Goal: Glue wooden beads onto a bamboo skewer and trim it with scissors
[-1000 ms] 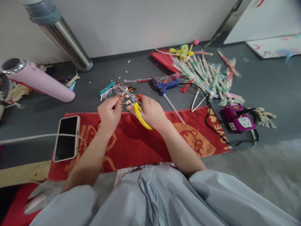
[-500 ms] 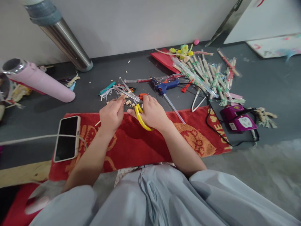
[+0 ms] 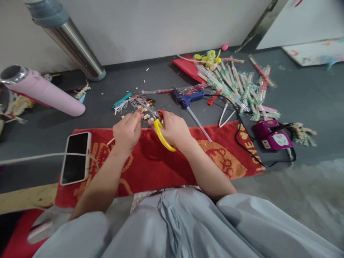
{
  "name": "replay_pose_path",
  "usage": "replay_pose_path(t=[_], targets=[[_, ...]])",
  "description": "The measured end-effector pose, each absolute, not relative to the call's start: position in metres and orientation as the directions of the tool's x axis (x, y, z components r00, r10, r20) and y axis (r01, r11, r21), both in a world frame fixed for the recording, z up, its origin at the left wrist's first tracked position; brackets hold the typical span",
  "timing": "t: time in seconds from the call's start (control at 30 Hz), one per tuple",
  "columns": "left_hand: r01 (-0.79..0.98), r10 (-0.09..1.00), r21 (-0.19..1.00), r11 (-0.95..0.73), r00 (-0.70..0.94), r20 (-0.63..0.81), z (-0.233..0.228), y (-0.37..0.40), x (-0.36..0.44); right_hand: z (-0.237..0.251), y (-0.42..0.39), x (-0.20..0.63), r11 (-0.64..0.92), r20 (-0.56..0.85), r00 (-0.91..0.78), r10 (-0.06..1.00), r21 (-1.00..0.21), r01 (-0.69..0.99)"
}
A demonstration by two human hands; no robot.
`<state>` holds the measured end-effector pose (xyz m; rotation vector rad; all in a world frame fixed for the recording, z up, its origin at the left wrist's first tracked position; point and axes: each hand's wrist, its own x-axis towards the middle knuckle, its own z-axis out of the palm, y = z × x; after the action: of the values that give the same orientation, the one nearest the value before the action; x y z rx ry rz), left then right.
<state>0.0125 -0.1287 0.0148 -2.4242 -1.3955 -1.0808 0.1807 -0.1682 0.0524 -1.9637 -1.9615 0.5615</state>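
My right hand (image 3: pixel 176 129) grips a pair of scissors with a yellow handle loop (image 3: pixel 162 138) and an orange-red one mostly hidden by my fingers. Their blades point away to the left, close to the fingertips of my left hand (image 3: pixel 127 130). That hand is closed on a thin wooden stick (image 3: pixel 110 141), whose pale end sticks out at its lower left. Small cut wood pieces (image 3: pixel 146 116) lie just beyond and between both hands. Behind them is a tuft of white strips (image 3: pixel 129 104) beside a teal tool (image 3: pixel 122 100).
A red towel (image 3: pixel 161 168) lies under my forearms with a phone (image 3: pixel 76 157) on its left. A blue glue gun (image 3: pixel 189 97), bundled sticks (image 3: pixel 236 82) and a purple power socket (image 3: pixel 272 135) are to the right. A pink bottle (image 3: pixel 51 93) and steel flask (image 3: pixel 77 46) stand left.
The scissors' blades and handles have come closer together in my right hand. My left hand has barely shifted and still holds the stick.
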Motion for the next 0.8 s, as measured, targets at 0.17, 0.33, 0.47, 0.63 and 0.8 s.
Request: replay_pose_path(t=[0.17, 0.33, 0.47, 0.63, 0.8], targets=[[0.736, 0.707, 0.353, -0.577, 0.235, 0.667, 0.013, -0.128, 0.017, 0.045, -0.169, 0.178, 0.052, 0.085, -0.013, 0.996, -0.478, 0.877], [0.701, 0.778, 0.472, -0.535, 0.192, 0.598, 0.019, -0.131, 0.02, 0.039, -0.169, 0.179, 0.126, 0.193, -0.038, 0.98, -0.466, 0.876], [0.708, 0.795, 0.476, -0.522, 0.2, 0.573, 0.025, -0.134, 0.022, 0.038, -0.169, 0.18, 0.15, 0.218, -0.048, 0.975, -0.483, 0.862], [0.715, 0.791, 0.461, -0.526, 0.213, 0.573, 0.025, -0.133, 0.02, 0.039, -0.169, 0.18, 0.168, 0.208, -0.071, 0.976, -0.498, 0.851], [0.731, 0.751, 0.407, -0.547, 0.214, 0.625, 0.02, -0.129, 0.018, 0.04, -0.169, 0.181, 0.148, 0.195, -0.057, 0.979, -0.495, 0.856]])
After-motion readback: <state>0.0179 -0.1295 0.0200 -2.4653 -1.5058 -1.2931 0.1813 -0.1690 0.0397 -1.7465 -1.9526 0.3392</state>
